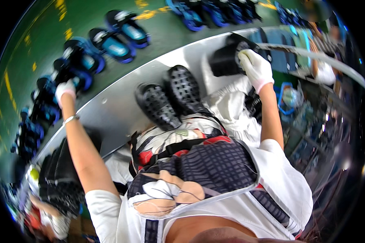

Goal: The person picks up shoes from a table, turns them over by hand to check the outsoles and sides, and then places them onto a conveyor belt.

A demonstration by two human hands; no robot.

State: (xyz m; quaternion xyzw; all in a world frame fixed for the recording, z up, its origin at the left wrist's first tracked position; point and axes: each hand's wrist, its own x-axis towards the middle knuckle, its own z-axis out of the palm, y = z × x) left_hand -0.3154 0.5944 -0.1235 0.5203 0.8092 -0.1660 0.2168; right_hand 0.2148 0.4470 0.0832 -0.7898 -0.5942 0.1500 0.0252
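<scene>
White-gloved right hand (255,71) at the upper right, closed around the near edge of a black blocky piece (228,60), exact kind unclear. White-gloved left hand (65,90) out at the far left, at the near end of a blue-and-black sandal (82,79); too blurred there to tell a grip from a touch. Pale bracelet (71,119) around the left wrist.

Underneath and between, a smooth grey metal bench (117,101), bent into an arc by the lens. Beyond its far edge, a green surface (162,38) with worn yellow marks. On the near side, a patterned apron (215,162) and, to the right, crumpled white cloth (225,107). Farther out, dark stacked pieces (63,170) at left, blue pads (278,52) and a blue basket (280,101) at right.

Counted: one black blocky piece in hand; two black shoe-shaped pieces (168,97) with square marks, side by side between the arms; at least six sandals along the left of the green surface, at least four more at the top; two other people, one at lower left (54,220), one at upper right (318,40), both partly seen.
</scene>
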